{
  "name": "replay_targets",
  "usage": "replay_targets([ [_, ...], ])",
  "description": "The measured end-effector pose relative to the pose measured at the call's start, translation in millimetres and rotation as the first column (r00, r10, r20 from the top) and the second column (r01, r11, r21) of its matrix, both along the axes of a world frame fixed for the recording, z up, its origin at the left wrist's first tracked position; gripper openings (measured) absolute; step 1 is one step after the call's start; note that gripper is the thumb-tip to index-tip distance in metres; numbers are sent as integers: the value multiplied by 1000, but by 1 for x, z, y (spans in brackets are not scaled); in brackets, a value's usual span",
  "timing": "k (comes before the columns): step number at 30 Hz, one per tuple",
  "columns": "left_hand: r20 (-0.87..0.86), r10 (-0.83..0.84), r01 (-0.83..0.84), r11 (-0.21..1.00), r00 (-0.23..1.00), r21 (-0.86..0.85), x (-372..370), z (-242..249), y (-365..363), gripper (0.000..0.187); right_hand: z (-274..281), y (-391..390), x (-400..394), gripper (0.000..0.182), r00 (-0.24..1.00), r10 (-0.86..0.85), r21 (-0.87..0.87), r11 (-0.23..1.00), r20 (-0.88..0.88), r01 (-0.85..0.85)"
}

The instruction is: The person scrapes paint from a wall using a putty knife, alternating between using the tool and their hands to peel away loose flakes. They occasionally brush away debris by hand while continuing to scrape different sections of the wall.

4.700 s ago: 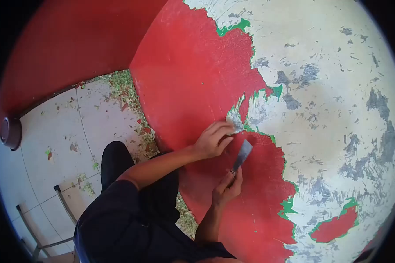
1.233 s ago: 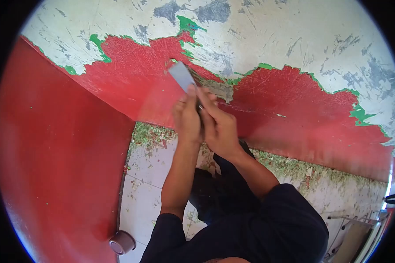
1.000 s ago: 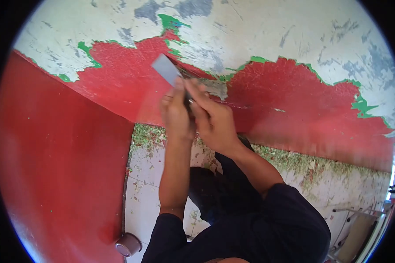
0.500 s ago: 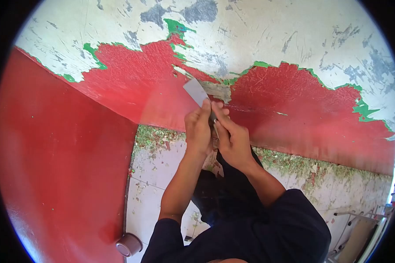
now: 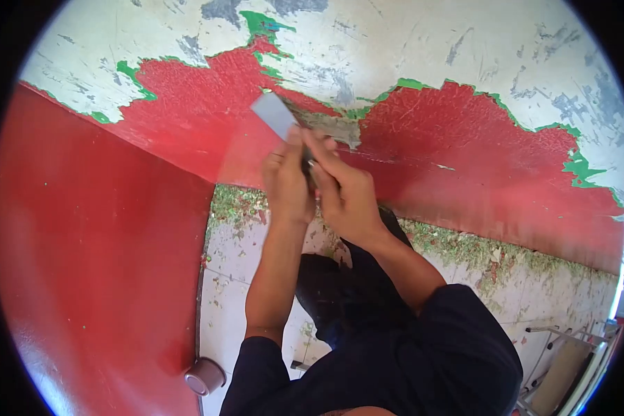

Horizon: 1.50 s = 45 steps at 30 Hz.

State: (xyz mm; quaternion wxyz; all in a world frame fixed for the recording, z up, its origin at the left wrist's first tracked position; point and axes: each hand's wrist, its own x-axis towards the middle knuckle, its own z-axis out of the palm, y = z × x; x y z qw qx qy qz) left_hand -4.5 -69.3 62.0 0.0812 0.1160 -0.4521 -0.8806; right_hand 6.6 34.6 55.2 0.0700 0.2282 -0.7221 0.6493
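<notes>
Both my hands are closed together around a scraper (image 5: 275, 115) with a broad, flat metal blade. My left hand (image 5: 288, 177) grips it from the left, thumb close to the blade. My right hand (image 5: 347, 187) wraps the handle from the right, a finger stretched along it; most of the handle is hidden. The blade lies slantwise against the wall, its tip at the upper left on red paint (image 5: 222, 104). A scraped greyish-brown patch (image 5: 336, 130) shows right of the blade. Above are bared white wall (image 5: 374, 48) and ragged green paint edges (image 5: 260, 26).
Paint flakes (image 5: 457, 246) litter the tiled floor (image 5: 222, 305) along the wall's foot. A red side wall (image 5: 104, 243) stands at the left, with a brownish cup-like container (image 5: 204, 376) beside it. A metal-framed folding object (image 5: 568, 367) is at the lower right.
My hands and the scraper have moved up and to the left along the wall. More of the scraped patch is uncovered. The view has shifted slightly.
</notes>
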Motion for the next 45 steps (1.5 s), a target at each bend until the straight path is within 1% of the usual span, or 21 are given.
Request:
replay_targets([
  [1, 43, -25, 28, 997, 999, -66, 7, -9, 8, 38, -9, 8, 8, 51, 999, -27, 30, 999, 33, 26],
  [3, 103, -95, 102, 993, 990, -60, 12, -23, 25, 37, -29, 28, 24, 53, 992, -95, 82, 993, 77, 89],
  [5, 157, -157, 155, 988, 975, 24, 11, -29, 27, 36, -36, 27, 20, 52, 990, -137, 142, 980, -40, 141],
  [7, 117, -182, 178, 983, 976, 42, 9, -42, 20, 36, -43, 26, 23, 52, 974, -187, 209, 955, -125, 210],
  [10, 62, -124, 122, 992, 990, 32, 14, -47, 24, 36, -54, 19, 20, 52, 958, -190, 112, 970, -214, 217],
  [12, 24, -115, 114, 993, 993, 23, 20, -46, 28, 36, -50, 26, 23, 51, 972, -149, 121, 977, -184, 173],
  [14, 13, -89, 89, 996, 996, 12, 11, -41, 28, 37, -46, 29, 23, 50, 962, -171, 155, 966, -215, 207],
  [17, -26, -9, 9, 1000, 1000, 2, 4, -28, 18, 38, -29, 16, 1, 50, 947, -107, 124, 981, -302, 151],
  [20, -71, 7, -9, 1000, 997, -28, -3, -12, 6, 38, -23, 12, 2, 52, 984, -56, 119, 990, -171, 77],
  [21, -86, -3, 1, 1000, 996, -26, -7, -10, 2, 38, -23, 7, -3, 53, 970, -79, 63, 993, -229, 96],
  [24, -46, 7, -7, 1000, 999, -6, -9, -1, -7, 36, 8, -8, -11, 52, 987, 2, 94, 996, -161, 13],
  [26, -64, 19, -19, 1000, 998, 11, -3, -6, -7, 36, -3, -6, -6, 49, 989, -8, 25, 1000, -149, 12],
  [27, -5, 69, -69, 996, 998, -49, 2, -3, 4, 38, -6, 1, -1, 49, 993, -11, 19, 1000, -121, 13],
  [28, -23, 60, -62, 995, 998, -72, -1, 0, 3, 39, -9, 4, 0, 49, 995, -14, 13, 1000, -95, 15],
  [31, -44, 65, -69, 992, 997, -102, -7, 12, -3, 40, -1, -11, -13, 49, 972, -37, 8, 999, -230, 40],
  [34, -42, 194, -198, 957, 980, -210, -14, 33, -14, 41, 20, -29, -17, 45, 978, -49, -21, 999, -201, 46],
  [35, -87, 66, -73, 994, 994, -85, -10, 17, -22, 42, 9, -32, -16, 45, 941, -140, -86, 989, -309, 119],
  [38, 68, 50, -43, 994, 996, -100, 1, 3, -5, 42, -5, -7, 3, 45, 999, -7, 6, 1000, -33, 7],
  [41, -11, 8, -9, 998, 1000, -56, -10, 19, -23, 37, 28, -13, -8, 46, 999, 31, 86, 996, 35, -34],
  [43, -30, 56, -58, 995, 998, -76, -8, 38, -24, 34, 24, -20, -9, 46, 999, 39, 72, 997, -20, -37],
  [45, 16, 70, -67, 990, 997, -127, 3, 23, -12, 37, 13, -17, -5, 45, 992, 9, 56, 998, -126, -2],
])
